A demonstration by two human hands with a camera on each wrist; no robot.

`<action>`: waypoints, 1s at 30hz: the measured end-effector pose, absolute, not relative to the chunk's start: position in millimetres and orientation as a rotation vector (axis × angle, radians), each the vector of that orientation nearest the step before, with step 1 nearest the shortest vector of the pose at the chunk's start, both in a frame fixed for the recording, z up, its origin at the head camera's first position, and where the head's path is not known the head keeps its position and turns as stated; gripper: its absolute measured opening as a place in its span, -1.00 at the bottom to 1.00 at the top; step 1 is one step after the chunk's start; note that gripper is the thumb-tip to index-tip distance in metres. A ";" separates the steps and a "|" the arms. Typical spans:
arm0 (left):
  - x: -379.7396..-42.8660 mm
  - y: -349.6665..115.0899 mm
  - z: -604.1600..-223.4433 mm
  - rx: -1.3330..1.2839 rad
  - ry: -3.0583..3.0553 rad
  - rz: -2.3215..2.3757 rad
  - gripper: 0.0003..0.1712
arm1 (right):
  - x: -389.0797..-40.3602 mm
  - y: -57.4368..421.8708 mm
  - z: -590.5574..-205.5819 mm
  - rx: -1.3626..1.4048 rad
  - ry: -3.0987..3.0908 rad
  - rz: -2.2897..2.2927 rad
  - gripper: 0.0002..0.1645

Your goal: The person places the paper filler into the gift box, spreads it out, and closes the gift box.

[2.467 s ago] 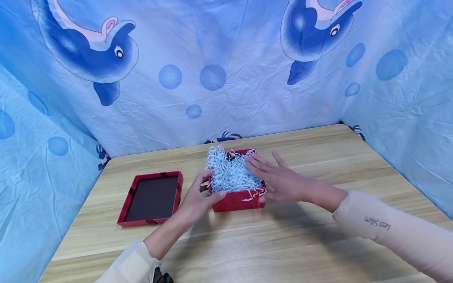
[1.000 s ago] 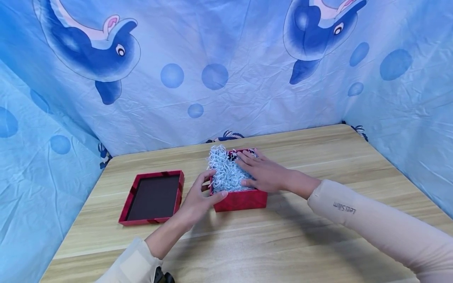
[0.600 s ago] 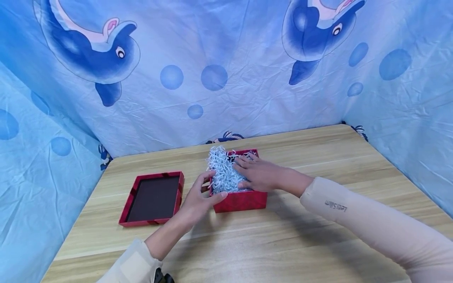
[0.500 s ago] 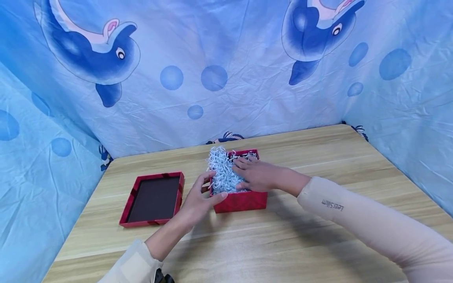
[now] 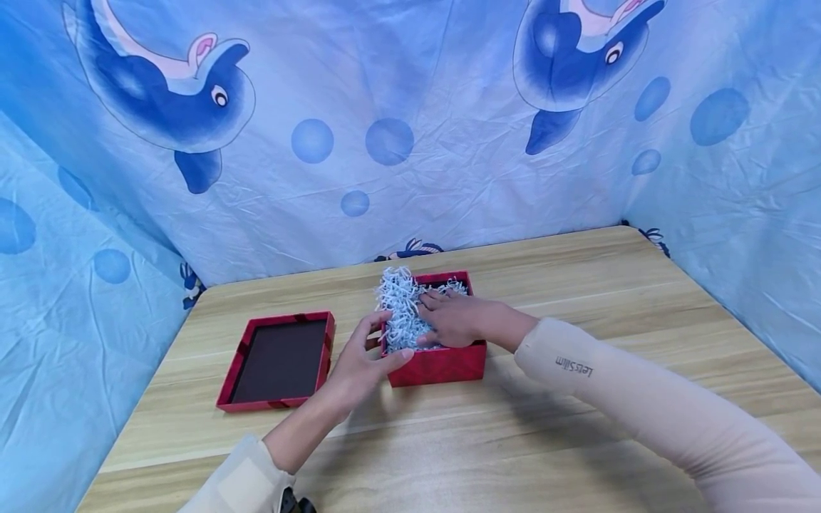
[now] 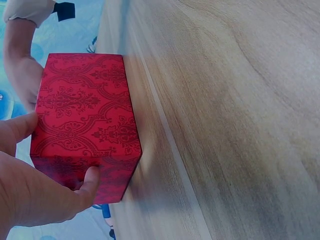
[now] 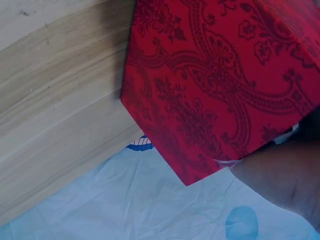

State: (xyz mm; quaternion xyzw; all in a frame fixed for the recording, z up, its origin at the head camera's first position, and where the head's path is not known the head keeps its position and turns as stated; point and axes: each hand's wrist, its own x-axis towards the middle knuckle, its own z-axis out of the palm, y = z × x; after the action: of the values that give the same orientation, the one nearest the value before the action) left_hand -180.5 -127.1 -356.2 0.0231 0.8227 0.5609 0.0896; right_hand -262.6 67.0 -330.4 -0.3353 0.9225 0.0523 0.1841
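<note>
An uncovered red gift box [image 5: 442,367] with a dark damask pattern stands on the table, filled with pale blue shredded paper [image 5: 399,303]. My left hand [image 5: 355,367] holds the box at its near left corner, thumb on the front wall and fingers along the left side. In the left wrist view the thumb [image 6: 90,187] lies against the patterned wall. My right hand [image 5: 457,320] reaches over the right part of the box, its fingers extended and pressing into the shredded paper. The paper under that palm is hidden. It heaps above the rim on the left.
To the left of the box lies its red lid [image 5: 279,360], dark inside facing up. The wooden table [image 5: 513,442] ends at a blue dolphin-print curtain [image 5: 436,185] at the back and both sides.
My right hand has moved from the box's right edge leftward and down into it, and the paper there sits lower. Loose strands no longer hang over the front wall. My left hand stays put.
</note>
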 end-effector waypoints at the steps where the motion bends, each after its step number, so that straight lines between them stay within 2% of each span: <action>1: -180.4 -127.2 -356.1 0.067 2.443 1.669 -0.19 | -263.0 66.1 -330.5 -0.941 2.597 0.146 -0.09; 18: -181.0 -128.5 -355.5 0.078 2.435 1.673 -0.18 | -259.0 86.1 -302.3 -1.007 2.701 -0.202 -0.06; 30: -181.2 -129.8 -355.4 0.118 2.423 1.677 -0.18 | -268.9 68.9 -324.8 -1.264 2.807 -0.167 0.06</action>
State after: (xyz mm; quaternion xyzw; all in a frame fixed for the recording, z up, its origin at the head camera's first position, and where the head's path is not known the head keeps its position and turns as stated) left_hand -181.2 -129.8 -355.4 0.0397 0.8178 0.5660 0.0962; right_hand -268.9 68.9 -324.8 -0.4098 0.9101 -0.0542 0.0291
